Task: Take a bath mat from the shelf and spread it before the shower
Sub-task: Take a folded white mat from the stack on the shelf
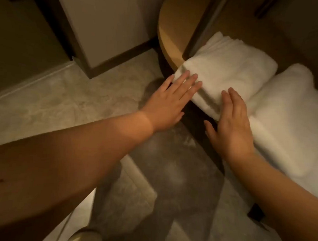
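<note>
Folded white bath mat, on low wooden shelf, front edge overhanging. Left hand flat and open on near corner; right hand open, fingers on front fold. Probably soft, floppy, light, non-slip: best gripped at both ends of folded edge.

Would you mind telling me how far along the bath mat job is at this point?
Nothing is finished: the folded white mat lies on the shelf beside a second folded stack. In hand: the left hand and right hand rest flat on its front edge, not gripping. Left: lifting it and spreading it on the floor.
</note>
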Motion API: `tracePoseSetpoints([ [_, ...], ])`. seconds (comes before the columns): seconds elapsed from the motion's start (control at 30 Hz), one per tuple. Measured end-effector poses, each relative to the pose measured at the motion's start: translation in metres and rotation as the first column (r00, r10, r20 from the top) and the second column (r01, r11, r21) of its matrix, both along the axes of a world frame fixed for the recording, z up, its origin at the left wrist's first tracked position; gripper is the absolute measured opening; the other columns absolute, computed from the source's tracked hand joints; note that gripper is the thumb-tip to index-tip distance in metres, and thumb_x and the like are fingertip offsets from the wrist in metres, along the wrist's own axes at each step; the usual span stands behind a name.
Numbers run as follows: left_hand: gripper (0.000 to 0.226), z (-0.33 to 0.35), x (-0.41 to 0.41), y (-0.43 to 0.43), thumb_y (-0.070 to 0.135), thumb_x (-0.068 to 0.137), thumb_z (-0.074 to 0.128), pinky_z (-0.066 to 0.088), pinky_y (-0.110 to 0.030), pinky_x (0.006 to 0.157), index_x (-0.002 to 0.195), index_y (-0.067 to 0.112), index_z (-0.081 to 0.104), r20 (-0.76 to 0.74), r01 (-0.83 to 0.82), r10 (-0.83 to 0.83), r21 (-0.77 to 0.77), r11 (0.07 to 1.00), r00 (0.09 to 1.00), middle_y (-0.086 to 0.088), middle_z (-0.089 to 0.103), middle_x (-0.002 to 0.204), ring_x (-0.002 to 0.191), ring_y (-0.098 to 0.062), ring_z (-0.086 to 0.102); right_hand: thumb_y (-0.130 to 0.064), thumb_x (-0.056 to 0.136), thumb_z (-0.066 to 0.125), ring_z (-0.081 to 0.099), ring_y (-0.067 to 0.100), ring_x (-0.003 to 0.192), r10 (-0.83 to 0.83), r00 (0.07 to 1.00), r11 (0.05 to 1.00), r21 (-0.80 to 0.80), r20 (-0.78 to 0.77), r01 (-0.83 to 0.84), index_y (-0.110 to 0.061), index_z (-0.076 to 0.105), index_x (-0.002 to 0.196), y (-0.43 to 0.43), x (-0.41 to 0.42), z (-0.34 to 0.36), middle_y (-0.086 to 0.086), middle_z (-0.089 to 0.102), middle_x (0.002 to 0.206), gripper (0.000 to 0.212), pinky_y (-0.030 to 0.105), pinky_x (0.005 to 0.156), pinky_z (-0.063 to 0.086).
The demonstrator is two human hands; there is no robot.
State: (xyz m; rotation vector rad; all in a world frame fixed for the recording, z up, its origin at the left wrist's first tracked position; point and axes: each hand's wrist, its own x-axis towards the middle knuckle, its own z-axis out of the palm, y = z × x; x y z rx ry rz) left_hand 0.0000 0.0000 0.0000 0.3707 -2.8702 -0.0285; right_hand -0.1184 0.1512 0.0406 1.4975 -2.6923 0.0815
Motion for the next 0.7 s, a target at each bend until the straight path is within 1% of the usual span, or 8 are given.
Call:
tracePoseSetpoints([
  [0.07,0.087,-0.004,-0.013,-0.008,0.037,0.090,0.051,0.003,-0.042,0.118,0.147,0.010,-0.008,0.014,-0.029,0.029,-0.016,0.999,0.999,-0.014,-0.003,0.158,0.145,-0.029,-0.005,-0.028,0.080,0.069,0.027,0.034,0.137,0.002,1.000,0.999,-0.050,-0.016,-0.003,-0.004,0.025,0.142,-0.005,-0.005,-0.009,0.021,0.029,0.149,0.080,0.041,0.111,0.024],
  [0.17,0.091,-0.017,-0.032,-0.018,0.033,0.088,0.056,0.002,-0.042,0.118,0.147,0.009,-0.009,0.020,-0.006,0.007,-0.065,0.998,1.000,-0.014,-0.001,0.158,0.145,-0.029,-0.005,-0.026,0.075,0.074,0.032,0.035,0.133,-0.023,0.995,0.999,-0.047,-0.095,0.018,-0.003,0.028,0.140,-0.013,-0.010,-0.024,0.021,0.034,0.144,0.083,0.042,0.109,0.029],
  [0.27,0.089,-0.024,-0.046,-0.025,0.028,0.086,0.060,0.002,-0.041,0.117,0.148,0.011,-0.002,0.022,-0.007,0.009,-0.053,0.999,1.000,-0.014,0.009,0.157,0.145,-0.029,0.002,-0.017,0.067,0.079,0.034,0.036,0.130,-0.037,0.994,0.999,-0.042,-0.107,0.032,-0.003,0.030,0.138,-0.017,-0.011,-0.034,0.022,0.035,0.142,0.088,0.043,0.108,0.033],
  [0.33,0.085,-0.030,-0.053,-0.028,0.020,0.085,0.062,0.004,-0.042,0.117,0.148,0.011,0.005,0.010,-0.026,0.026,-0.057,0.998,1.000,-0.014,0.016,0.155,0.144,-0.029,0.008,-0.004,0.067,0.075,0.035,0.035,0.129,-0.053,0.990,0.998,-0.042,-0.133,0.047,-0.003,0.031,0.138,-0.017,-0.011,-0.040,0.022,0.036,0.142,0.083,0.043,0.107,0.034],
  [0.4,0.078,-0.034,-0.058,-0.030,0.012,0.085,0.058,0.004,-0.043,0.117,0.147,0.012,0.011,-0.005,-0.031,0.031,-0.068,0.997,1.000,-0.014,0.022,0.153,0.142,-0.030,0.013,0.009,0.067,0.067,0.038,0.036,0.125,-0.065,0.988,0.992,-0.118,-0.139,0.048,-0.003,0.036,0.135,-0.018,-0.012,-0.043,0.022,0.039,0.139,0.075,0.043,0.104,0.036],
  [0.43,0.073,-0.035,-0.060,-0.031,0.010,0.086,0.055,0.005,-0.043,0.117,0.146,0.012,0.015,-0.024,-0.032,0.031,-0.063,0.998,0.999,-0.014,0.025,0.151,0.141,-0.030,0.017,0.012,0.067,0.064,0.040,0.036,0.123,-0.063,0.988,0.988,-0.151,-0.140,0.042,-0.003,0.038,0.133,-0.019,-0.013,-0.044,0.022,0.041,0.137,0.072,0.043,0.102,0.037],
  [0.57,0.054,-0.028,-0.062,-0.033,0.002,0.085,0.050,0.014,-0.043,0.115,0.137,0.006,0.037,-0.114,0.003,-0.003,0.004,1.000,0.993,-0.018,0.043,0.137,0.130,-0.034,0.035,0.014,0.068,0.058,0.043,0.035,0.117,-0.054,0.991,0.979,-0.202,-0.122,0.028,-0.003,0.042,0.130,-0.019,-0.013,-0.044,0.021,0.045,0.133,0.066,0.041,0.097,0.040],
  [0.7,0.048,-0.004,-0.047,-0.032,0.002,0.084,0.051,0.024,-0.038,0.109,0.130,0.004,0.043,-0.080,0.052,-0.048,0.048,0.997,0.996,-0.018,0.048,0.129,0.120,-0.033,0.043,0.013,0.070,0.056,0.045,0.035,0.114,-0.037,0.998,0.975,-0.220,-0.046,0.026,-0.002,0.042,0.129,-0.018,-0.006,-0.027,0.020,0.047,0.130,0.063,0.042,0.095,0.041],
])
